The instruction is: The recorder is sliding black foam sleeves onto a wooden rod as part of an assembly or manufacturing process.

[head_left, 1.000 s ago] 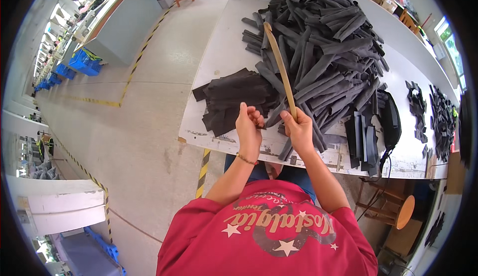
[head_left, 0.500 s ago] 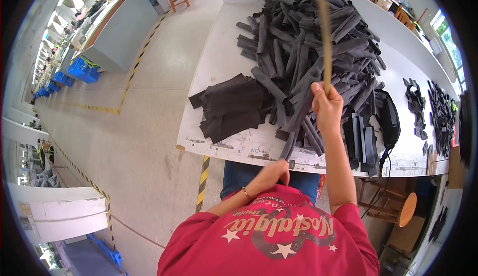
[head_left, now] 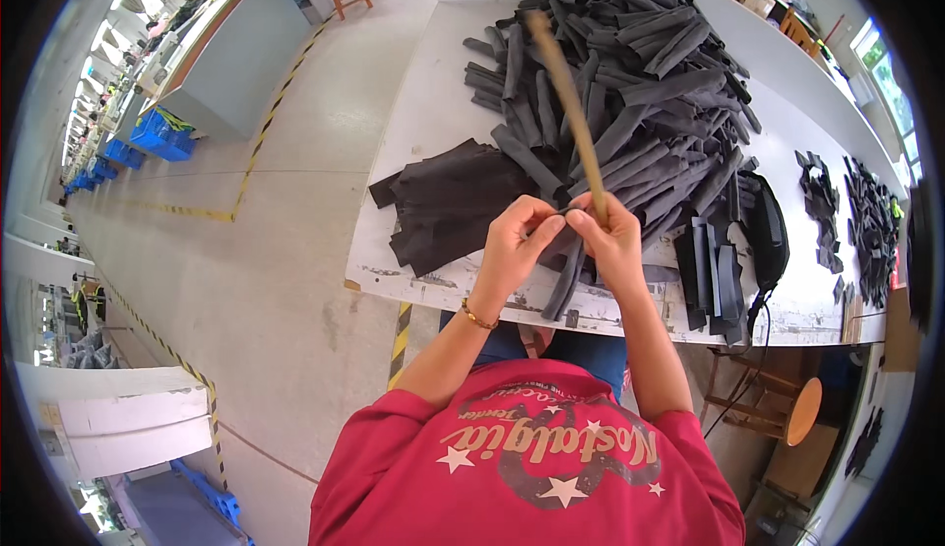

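Note:
My right hand [head_left: 612, 243] is closed around the lower end of a thin wooden stick [head_left: 569, 98], which rises from the fist and leans to the left. My left hand [head_left: 514, 249] is beside it, thumb and forefinger pinched on the top edge of a dark grey fabric tube [head_left: 564, 285]. The right thumb and forefinger meet the same edge. Below the hands the fabric hangs toward the table's front edge. Past them lies a big heap of dark grey fabric tubes [head_left: 640, 103]. A stack of flat dark fabric pieces [head_left: 458, 201] lies to the left.
The white table [head_left: 418, 103] has a worn front edge. At the right are a black bag [head_left: 766, 231] with a strap, a small pile of dark strips [head_left: 711, 275] and more scraps [head_left: 871, 231]. A wooden stool [head_left: 804, 411] stands under the right side.
My left hand has come up from the table's front edge to meet the right. The right hand has moved down and left, and the stick now tilts left.

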### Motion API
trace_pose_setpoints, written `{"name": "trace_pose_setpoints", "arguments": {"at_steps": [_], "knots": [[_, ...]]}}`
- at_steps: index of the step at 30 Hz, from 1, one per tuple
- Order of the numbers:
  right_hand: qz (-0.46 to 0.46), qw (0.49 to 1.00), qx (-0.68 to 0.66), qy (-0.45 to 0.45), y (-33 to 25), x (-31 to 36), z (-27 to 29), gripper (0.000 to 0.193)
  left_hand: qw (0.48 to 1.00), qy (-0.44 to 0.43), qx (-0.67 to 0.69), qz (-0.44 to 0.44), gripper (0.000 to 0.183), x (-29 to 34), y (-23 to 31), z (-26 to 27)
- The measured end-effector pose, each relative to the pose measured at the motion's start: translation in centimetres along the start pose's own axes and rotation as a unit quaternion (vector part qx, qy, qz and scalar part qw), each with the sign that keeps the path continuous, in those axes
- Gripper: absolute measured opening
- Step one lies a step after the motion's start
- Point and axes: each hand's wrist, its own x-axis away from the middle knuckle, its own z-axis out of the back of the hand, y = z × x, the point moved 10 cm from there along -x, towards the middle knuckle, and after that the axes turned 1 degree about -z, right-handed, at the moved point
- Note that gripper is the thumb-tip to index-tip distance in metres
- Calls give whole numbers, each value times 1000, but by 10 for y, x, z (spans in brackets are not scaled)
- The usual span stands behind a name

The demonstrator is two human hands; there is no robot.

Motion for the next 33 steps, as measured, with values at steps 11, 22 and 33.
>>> {"name": "trace_pose_setpoints", "arguments": {"at_steps": [11,22,33], "knots": [[-24,964,-262,28,10,-12,11,16,990,90,84,72,14,27,-30,2],[-95,995,-5,-33,54,21,-7,14,986,71,143,54,20,-4,-28,7],[57,953,281,92,16,-16,101,12,832,-209,-460,-227,67,44,-50,-96]]}}
